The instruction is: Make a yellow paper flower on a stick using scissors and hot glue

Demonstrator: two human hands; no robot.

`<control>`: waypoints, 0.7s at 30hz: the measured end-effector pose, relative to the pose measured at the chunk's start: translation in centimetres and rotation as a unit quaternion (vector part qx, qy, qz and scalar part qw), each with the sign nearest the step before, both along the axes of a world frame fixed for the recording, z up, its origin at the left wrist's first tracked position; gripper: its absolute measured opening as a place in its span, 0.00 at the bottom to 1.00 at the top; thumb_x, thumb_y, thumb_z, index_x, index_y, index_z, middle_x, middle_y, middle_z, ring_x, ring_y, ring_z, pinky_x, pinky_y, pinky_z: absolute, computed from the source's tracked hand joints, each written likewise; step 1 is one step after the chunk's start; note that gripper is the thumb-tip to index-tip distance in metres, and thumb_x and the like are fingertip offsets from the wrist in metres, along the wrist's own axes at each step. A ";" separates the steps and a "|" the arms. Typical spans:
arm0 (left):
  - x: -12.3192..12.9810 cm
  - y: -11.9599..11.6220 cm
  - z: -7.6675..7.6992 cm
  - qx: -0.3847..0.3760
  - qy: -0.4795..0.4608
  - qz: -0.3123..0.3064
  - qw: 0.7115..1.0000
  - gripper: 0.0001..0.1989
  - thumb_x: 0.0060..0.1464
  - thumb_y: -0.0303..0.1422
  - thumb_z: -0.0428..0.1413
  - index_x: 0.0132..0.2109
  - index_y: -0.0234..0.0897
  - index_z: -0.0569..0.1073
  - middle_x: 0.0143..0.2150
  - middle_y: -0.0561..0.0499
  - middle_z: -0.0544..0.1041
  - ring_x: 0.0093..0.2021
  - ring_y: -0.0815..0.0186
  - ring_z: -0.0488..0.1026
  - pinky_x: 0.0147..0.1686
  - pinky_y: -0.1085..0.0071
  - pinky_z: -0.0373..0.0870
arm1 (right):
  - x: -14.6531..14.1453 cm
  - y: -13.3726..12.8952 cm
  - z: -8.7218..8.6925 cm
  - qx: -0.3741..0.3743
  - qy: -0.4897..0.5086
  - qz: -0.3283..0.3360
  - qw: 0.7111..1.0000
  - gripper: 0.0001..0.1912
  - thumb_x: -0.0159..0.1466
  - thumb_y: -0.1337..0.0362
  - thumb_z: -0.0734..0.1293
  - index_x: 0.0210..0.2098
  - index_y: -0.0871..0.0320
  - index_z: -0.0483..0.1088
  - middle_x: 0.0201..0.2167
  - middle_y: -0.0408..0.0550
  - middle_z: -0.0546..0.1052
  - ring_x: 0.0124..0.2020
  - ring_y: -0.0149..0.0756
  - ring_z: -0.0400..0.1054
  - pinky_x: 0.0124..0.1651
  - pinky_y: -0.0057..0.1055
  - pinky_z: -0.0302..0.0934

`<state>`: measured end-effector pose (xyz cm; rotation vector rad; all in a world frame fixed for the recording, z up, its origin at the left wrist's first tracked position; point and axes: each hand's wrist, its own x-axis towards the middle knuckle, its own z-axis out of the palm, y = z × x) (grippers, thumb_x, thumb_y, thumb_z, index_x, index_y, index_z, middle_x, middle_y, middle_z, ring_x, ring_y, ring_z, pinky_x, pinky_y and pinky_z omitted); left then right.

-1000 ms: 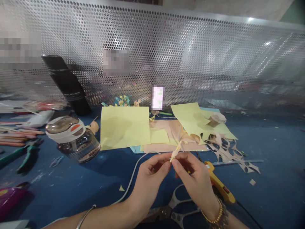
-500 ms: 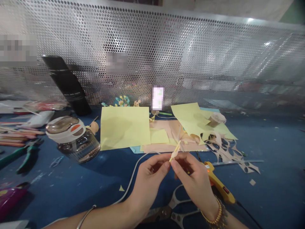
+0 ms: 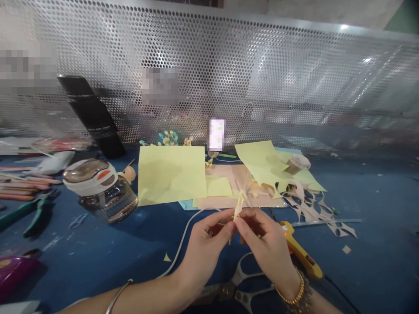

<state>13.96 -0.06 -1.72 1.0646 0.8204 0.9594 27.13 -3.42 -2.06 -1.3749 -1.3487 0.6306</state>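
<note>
Fingertips of both hands meet in front of me around a small twisted piece of pale yellow and cream paper [image 3: 239, 206]. My left hand [image 3: 209, 237] pinches its lower end between thumb and forefinger. From the other side, my right hand [image 3: 263, 240] presses thumb and fingers on the same end. The paper's narrow tip points up and away from me. Little yellow bits show below the fingertips, mostly hidden by them. Beneath the hands lie large scissors [image 3: 225, 291], and a yellow glue gun [image 3: 303, 253] rests just right of my right hand.
Yellow paper sheets [image 3: 172, 174] and pink paper [image 3: 225, 171] lie ahead, with cut-out scraps [image 3: 310, 205] at right. A glass jar [image 3: 109, 205], green-handled pliers [image 3: 39, 213] and a black bottle [image 3: 94, 120] are at left. A white cable [image 3: 181, 244] crosses the blue table [image 3: 131, 257]. Behind stands a perforated metal panel [image 3: 196, 56].
The paper piece has turned slightly in my fingertips, its tip shifting left and more upright. A thin yellow bit now shows below the left fingers. Both hands keep nearly the same place.
</note>
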 end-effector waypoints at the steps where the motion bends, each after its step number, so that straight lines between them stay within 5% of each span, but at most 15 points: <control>1: 0.0 0.0 0.0 0.001 0.001 0.005 1.000 0.10 0.49 0.34 0.61 0.41 0.40 0.80 0.37 0.48 0.81 0.36 0.62 0.74 0.39 0.66 0.69 | 0.0 0.0 0.0 -0.001 -0.002 -0.001 1.000 0.06 0.63 0.61 0.65 0.33 0.56 0.71 0.24 0.42 0.74 0.21 0.30 0.67 0.24 0.25 0.63; 21: 0.0 0.4 -0.5 -0.065 -0.032 0.019 0.997 0.12 0.49 0.36 0.61 0.42 0.40 0.80 0.33 0.50 0.79 0.30 0.68 0.68 0.33 0.72 0.64 | -0.2 -0.1 -0.1 -0.007 -0.008 0.014 1.000 0.06 0.63 0.61 0.64 0.34 0.56 0.71 0.25 0.42 0.74 0.22 0.30 0.67 0.24 0.25 0.62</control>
